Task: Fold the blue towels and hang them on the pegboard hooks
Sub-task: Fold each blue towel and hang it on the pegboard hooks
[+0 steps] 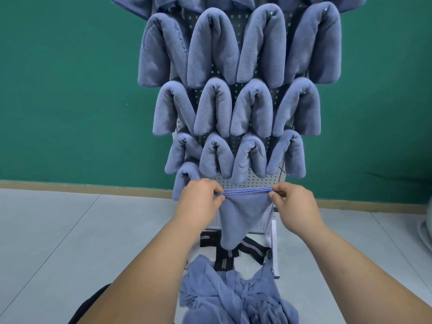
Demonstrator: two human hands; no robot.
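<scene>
Blue towel (243,213) before pegboard (254,183).
My left hand (201,203) pinches its nine-o'clock corner, right hand (295,205) its three-o'clock corner.

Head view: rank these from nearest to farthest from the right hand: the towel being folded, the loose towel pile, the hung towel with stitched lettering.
1. The towel being folded: its top edge is pinched by the right hand.
2. The loose towel pile: below, toward the person.
3. The lettered towel: hung at the upper left of the pegboard.
</scene>
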